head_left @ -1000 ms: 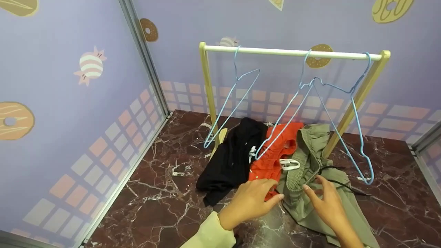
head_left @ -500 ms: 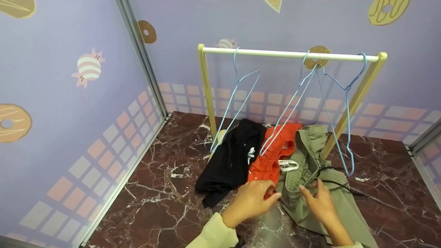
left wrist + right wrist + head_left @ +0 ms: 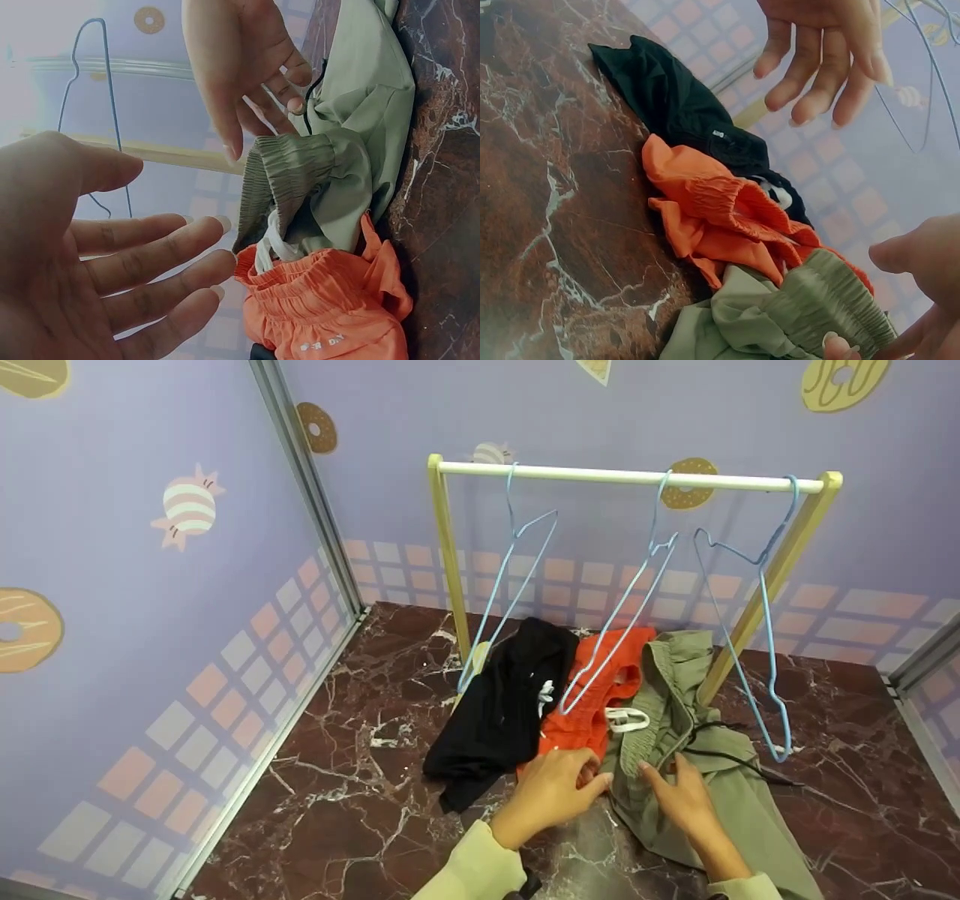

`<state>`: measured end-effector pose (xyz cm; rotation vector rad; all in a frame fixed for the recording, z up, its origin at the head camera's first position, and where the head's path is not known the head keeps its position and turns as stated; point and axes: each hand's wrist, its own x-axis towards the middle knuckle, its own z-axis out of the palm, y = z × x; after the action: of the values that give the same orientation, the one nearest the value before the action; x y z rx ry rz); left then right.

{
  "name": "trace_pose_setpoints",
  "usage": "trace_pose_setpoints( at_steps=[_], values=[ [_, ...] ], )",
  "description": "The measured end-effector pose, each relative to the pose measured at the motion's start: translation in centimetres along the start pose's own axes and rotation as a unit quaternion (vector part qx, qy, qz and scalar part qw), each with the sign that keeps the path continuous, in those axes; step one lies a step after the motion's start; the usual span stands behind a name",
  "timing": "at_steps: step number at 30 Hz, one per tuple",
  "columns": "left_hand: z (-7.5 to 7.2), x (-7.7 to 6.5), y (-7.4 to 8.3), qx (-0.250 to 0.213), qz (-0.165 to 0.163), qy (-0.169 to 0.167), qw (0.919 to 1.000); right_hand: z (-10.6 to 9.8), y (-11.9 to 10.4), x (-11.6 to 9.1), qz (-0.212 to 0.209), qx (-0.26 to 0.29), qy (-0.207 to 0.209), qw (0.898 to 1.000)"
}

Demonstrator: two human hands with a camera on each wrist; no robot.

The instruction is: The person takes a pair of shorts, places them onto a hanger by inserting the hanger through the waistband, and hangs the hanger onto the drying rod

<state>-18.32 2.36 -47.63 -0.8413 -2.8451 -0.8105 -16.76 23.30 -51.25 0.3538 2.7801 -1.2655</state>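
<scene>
In the head view, my left hand [image 3: 556, 789] hovers over the near end of the orange shorts [image 3: 581, 727], thumb apart from the fingers. The left wrist view shows its fingers [image 3: 161, 281] spread and holding nothing. My right hand [image 3: 684, 802] is over the olive-green pants [image 3: 750, 825], close to their gathered elastic waistband [image 3: 840, 300], thumb and fingers apart. A white drawstring [image 3: 628, 720] lies looped on the orange shorts' edge, and a black cord [image 3: 739, 757] trails from the green pants. Left of the shorts lies a black garment [image 3: 499, 705] with a white tie.
Behind the clothes stands a small rack with a white rail [image 3: 585, 473] and wooden posts. Several blue items hang there: a left hanger [image 3: 491, 607], a middle hanger [image 3: 622, 622] and a right hanger [image 3: 769, 645]. The dark marbled surface [image 3: 360, 810] meets a purple wall [image 3: 135, 427].
My right hand has shifted a little left, toward the green waistband. The left hand has barely moved. The hangers have swung slightly on the rail, and the clothes lie as before.
</scene>
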Motion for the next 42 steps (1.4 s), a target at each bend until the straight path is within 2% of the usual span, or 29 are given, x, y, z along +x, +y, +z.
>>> trace_pose_setpoints(
  at_steps=[11,18,25,28,33,37,42],
  values=[
    [0.7,0.3,0.0,0.014,-0.005,0.01,0.9999,0.7,0.8,1.0,-0.003,-0.006,0.013,1.0],
    [0.8,0.4,0.2,-0.004,-0.018,-0.008,0.9998,0.9,1.1,1.3,-0.013,-0.002,0.029,0.999],
    [1.1,0.5,0.4,-0.001,-0.012,-0.003,0.9999,0.8,1.2,1.4,-0.009,-0.015,0.013,1.0],
    [1.4,0.6,0.4,-0.002,-0.011,-0.002,0.9999,0.8,1.2,1.3,-0.003,0.015,0.006,1.0],
    [1.9,0.9,0.5,-0.009,-0.017,-0.013,0.9997,0.7,1.3,1.0,0.015,0.103,-0.004,0.995],
    [2.3,1.0,0.6,-0.013,-0.024,-0.02,0.9994,0.5,1.3,0.7,0.032,0.138,-0.02,0.99],
    [2.8,1.1,0.6,-0.012,-0.017,-0.017,0.9996,0.1,1.3,0.5,0.05,0.161,-0.035,0.985]
  ],
)
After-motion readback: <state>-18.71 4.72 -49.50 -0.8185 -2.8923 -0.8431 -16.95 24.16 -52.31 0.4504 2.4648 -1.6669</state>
